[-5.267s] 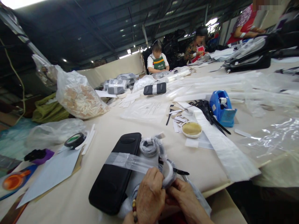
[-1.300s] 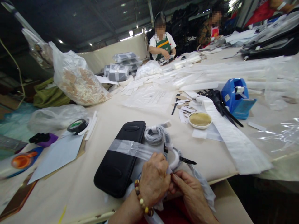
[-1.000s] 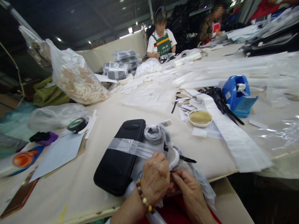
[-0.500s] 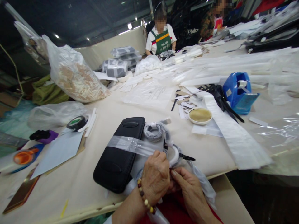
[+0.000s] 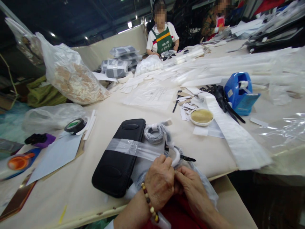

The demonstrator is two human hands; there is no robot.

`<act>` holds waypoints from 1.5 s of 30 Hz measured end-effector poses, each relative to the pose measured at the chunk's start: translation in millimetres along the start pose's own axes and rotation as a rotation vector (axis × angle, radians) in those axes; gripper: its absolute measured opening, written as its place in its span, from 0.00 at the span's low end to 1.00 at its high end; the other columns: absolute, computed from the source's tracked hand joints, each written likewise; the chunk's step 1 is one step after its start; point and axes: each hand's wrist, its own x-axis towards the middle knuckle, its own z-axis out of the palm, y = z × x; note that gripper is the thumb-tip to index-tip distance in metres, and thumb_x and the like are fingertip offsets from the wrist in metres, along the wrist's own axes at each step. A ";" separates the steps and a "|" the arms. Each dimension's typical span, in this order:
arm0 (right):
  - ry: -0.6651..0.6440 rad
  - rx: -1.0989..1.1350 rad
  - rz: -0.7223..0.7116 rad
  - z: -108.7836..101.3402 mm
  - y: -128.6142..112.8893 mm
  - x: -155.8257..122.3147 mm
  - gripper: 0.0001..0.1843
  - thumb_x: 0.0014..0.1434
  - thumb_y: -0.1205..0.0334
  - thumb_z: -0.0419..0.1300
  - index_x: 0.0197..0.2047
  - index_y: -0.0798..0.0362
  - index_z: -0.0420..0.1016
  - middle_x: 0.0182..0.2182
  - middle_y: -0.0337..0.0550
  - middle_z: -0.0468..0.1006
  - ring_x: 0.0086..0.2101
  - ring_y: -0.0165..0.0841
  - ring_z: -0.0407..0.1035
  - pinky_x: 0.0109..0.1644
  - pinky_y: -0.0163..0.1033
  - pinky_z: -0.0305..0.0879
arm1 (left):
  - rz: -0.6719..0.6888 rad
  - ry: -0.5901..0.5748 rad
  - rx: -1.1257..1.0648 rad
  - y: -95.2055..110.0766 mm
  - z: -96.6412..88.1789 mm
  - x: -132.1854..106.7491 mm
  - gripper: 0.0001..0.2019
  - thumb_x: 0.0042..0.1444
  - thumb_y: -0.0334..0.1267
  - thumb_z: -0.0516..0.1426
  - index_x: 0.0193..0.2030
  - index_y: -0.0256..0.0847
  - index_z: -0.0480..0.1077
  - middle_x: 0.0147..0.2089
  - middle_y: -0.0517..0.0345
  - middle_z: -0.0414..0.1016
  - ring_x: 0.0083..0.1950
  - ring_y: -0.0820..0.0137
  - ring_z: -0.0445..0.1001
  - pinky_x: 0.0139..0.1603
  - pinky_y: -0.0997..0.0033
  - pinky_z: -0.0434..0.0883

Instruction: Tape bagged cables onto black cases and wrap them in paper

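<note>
A black leather-like bag (image 5: 118, 159) lies flat near the table's front edge, with a clear plastic band (image 5: 133, 149) across it. Beside it are a coil of grey wrapped strap (image 5: 154, 133) and a white-wrapped curved handle (image 5: 176, 156). A black strap end (image 5: 188, 158) sticks out past the handle. My left hand (image 5: 159, 181), wearing a bead bracelet, is closed just below the handle. Close against it, my right hand (image 5: 189, 183) pinches with thumb and fingers at the same spot. What both hold is hidden between the fingers. Clear plastic wrapping (image 5: 209, 187) hangs beside my right hand.
A blue tape dispenser (image 5: 240, 92), a round lid (image 5: 201, 117) and a long white strip (image 5: 235, 136) lie to the right. At left are a black tape roll (image 5: 75, 126), pale card (image 5: 57, 152) and a bag of scraps (image 5: 71, 76). Co-workers stand across the table.
The view has shifted slightly, so things on the table appear a little further left. Both hands stay closed together below the handle; the co-worker opposite has raised their head.
</note>
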 end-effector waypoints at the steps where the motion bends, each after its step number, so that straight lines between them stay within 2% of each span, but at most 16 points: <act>1: 0.001 -0.002 0.009 0.5 -2.2 -0.3 0.11 0.39 0.57 0.61 0.16 0.53 0.64 0.10 0.34 0.66 0.14 0.23 0.55 0.18 0.30 0.47 | 0.002 -0.047 0.009 -0.1 -0.6 0.9 0.06 0.48 0.28 0.59 0.24 0.37 0.66 0.28 0.56 0.65 0.33 0.65 0.61 0.34 0.65 0.64; 7: 0.019 0.011 0.061 4.1 -8.2 0.9 0.08 0.36 0.59 0.56 0.13 0.52 0.60 0.09 0.31 0.61 0.13 0.21 0.51 0.19 0.31 0.42 | -0.018 -0.310 0.056 3.0 -11.4 6.8 0.03 0.54 0.32 0.56 0.30 0.36 0.69 0.34 0.54 0.68 0.38 0.64 0.63 0.37 0.63 0.64; 10: 0.007 0.011 0.091 4.9 -8.6 3.9 0.08 0.35 0.59 0.55 0.13 0.52 0.60 0.09 0.31 0.59 0.13 0.20 0.48 0.19 0.31 0.39 | -0.012 -0.369 0.074 5.0 -16.7 3.3 0.04 0.53 0.34 0.56 0.34 0.35 0.70 0.38 0.52 0.68 0.41 0.62 0.63 0.39 0.62 0.64; 15: -0.044 0.012 0.161 2.3 -9.9 11.2 0.10 0.33 0.58 0.55 0.12 0.53 0.60 0.09 0.31 0.58 0.13 0.20 0.48 0.19 0.31 0.39 | -0.011 -0.292 0.093 6.7 -9.0 -5.8 0.06 0.57 0.32 0.54 0.39 0.36 0.70 0.44 0.50 0.69 0.45 0.62 0.64 0.42 0.61 0.64; 22: -0.149 -0.010 0.232 -2.7 -24.9 9.5 0.07 0.31 0.61 0.52 0.11 0.53 0.58 0.09 0.31 0.56 0.14 0.19 0.47 0.19 0.30 0.37 | -0.009 -0.110 0.114 10.0 8.5 -9.0 0.04 0.57 0.29 0.54 0.34 0.35 0.70 0.36 0.52 0.69 0.40 0.63 0.64 0.38 0.64 0.64; 25: -0.138 -0.040 0.195 -4.9 -28.0 6.3 0.06 0.31 0.63 0.52 0.11 0.54 0.58 0.10 0.32 0.57 0.14 0.20 0.48 0.20 0.30 0.39 | 0.006 -0.085 0.114 10.6 7.2 -9.4 0.04 0.56 0.28 0.54 0.31 0.36 0.69 0.35 0.53 0.69 0.39 0.64 0.64 0.36 0.64 0.64; 33: -0.095 -0.072 0.089 -7.9 -22.7 2.3 0.07 0.34 0.60 0.54 0.15 0.55 0.65 0.10 0.33 0.61 0.14 0.22 0.53 0.20 0.31 0.43 | -0.062 -0.139 0.044 4.4 -2.1 -9.1 0.05 0.57 0.29 0.53 0.32 0.37 0.69 0.35 0.55 0.68 0.39 0.65 0.64 0.38 0.64 0.61; 38: -0.123 -0.045 0.056 -12.3 -16.6 2.4 0.08 0.36 0.59 0.56 0.16 0.54 0.66 0.11 0.33 0.63 0.15 0.22 0.53 0.21 0.31 0.44 | -0.159 0.041 -0.081 3.2 -2.8 -10.1 0.08 0.55 0.25 0.53 0.27 0.39 0.68 0.31 0.59 0.69 0.37 0.67 0.63 0.41 0.63 0.57; 40: -0.137 -0.037 0.050 -13.9 -13.3 3.7 0.10 0.38 0.57 0.59 0.17 0.55 0.67 0.11 0.34 0.64 0.15 0.22 0.53 0.21 0.31 0.44 | -0.204 0.079 -0.118 3.9 -3.4 -9.2 0.09 0.53 0.24 0.54 0.26 0.38 0.68 0.31 0.59 0.70 0.38 0.67 0.64 0.43 0.62 0.56; 42: -0.156 -0.028 0.047 -15.3 -9.5 4.9 0.14 0.40 0.53 0.62 0.18 0.56 0.67 0.11 0.34 0.64 0.15 0.21 0.52 0.21 0.31 0.44 | -0.249 0.064 -0.146 4.4 -5.3 -7.1 0.09 0.53 0.25 0.53 0.26 0.38 0.68 0.31 0.59 0.71 0.39 0.66 0.64 0.44 0.60 0.55; 45: -0.170 -0.017 0.039 -16.7 -4.2 6.0 0.19 0.42 0.47 0.64 0.20 0.56 0.67 0.11 0.33 0.65 0.15 0.21 0.52 0.21 0.31 0.43 | -0.309 -0.025 -0.195 4.3 -11.3 -1.7 0.09 0.54 0.26 0.53 0.25 0.39 0.69 0.32 0.59 0.71 0.39 0.66 0.65 0.43 0.60 0.56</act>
